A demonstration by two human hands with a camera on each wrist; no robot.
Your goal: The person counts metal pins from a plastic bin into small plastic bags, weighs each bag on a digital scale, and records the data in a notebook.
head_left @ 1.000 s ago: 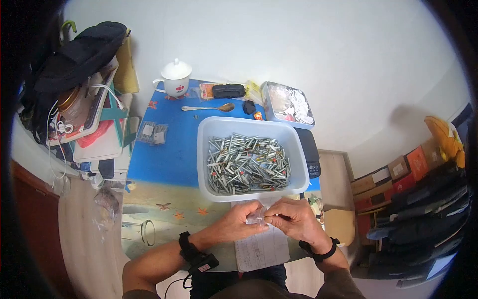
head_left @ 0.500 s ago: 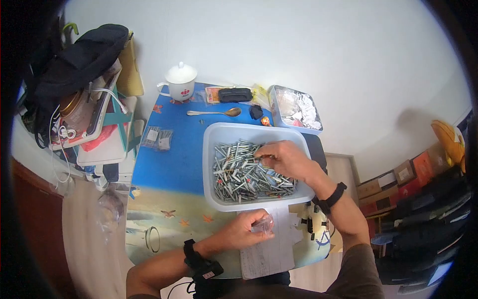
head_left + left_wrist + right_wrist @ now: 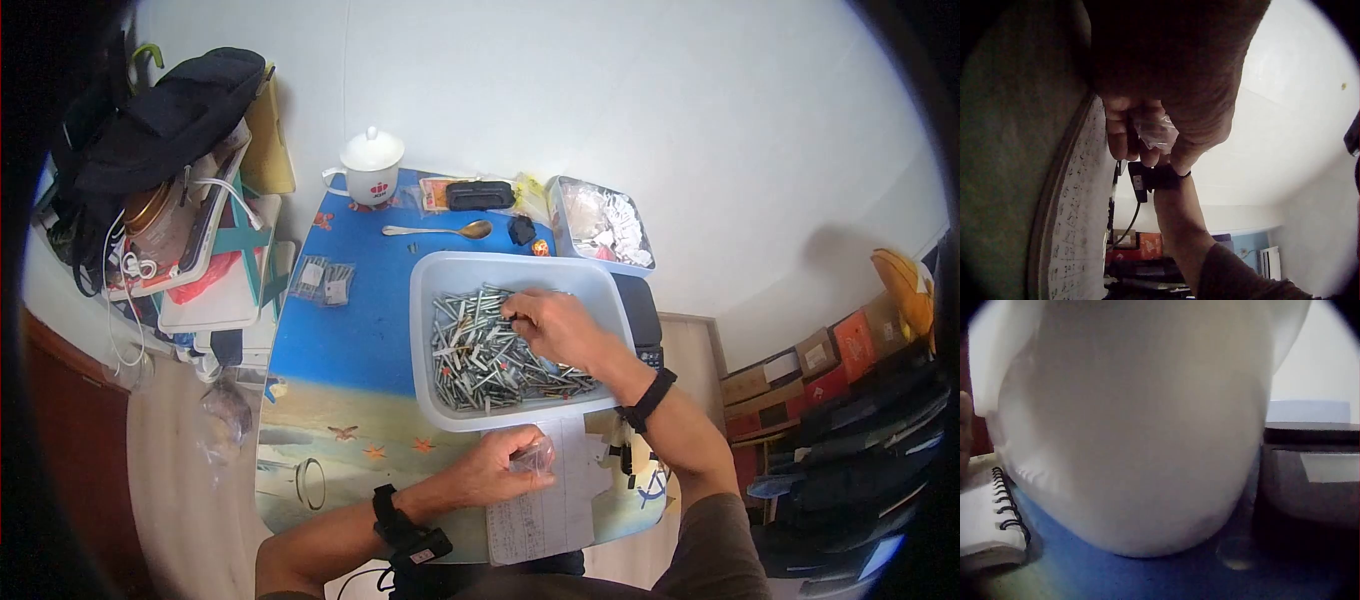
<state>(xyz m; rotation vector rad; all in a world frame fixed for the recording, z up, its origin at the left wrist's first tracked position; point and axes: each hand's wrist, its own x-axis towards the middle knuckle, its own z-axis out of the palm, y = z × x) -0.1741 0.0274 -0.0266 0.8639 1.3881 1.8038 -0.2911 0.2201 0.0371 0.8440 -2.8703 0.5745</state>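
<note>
A pale plastic tub (image 3: 425, 345) holds a heap of metal screws or bolts (image 3: 480, 350). Over the heap my right hand (image 3: 560, 330) reaches down with bent fingers; what lies between the fingertips cannot be told. In the right wrist view the tub's outer wall (image 3: 1141, 437) hides that hand. My left hand (image 3: 490, 468) holds a small clear plastic bag (image 3: 535, 457) in front of the tub, above a notebook (image 3: 540, 510). Fingers and thumb curl round the bag (image 3: 1157, 131) in the left wrist view.
Two small bags of parts (image 3: 322, 281) lie left of the tub. Behind it are a lidded white cup (image 3: 372, 170), a spoon (image 3: 440, 231), a black tray (image 3: 480, 195) and a box of white pieces (image 3: 605, 225). A dark device (image 3: 640, 310) stands right of the tub.
My right hand has left the small bag by my left hand and moved forward into the tub, over the screws. My left hand still holds the bag. The head view has shifted slightly.
</note>
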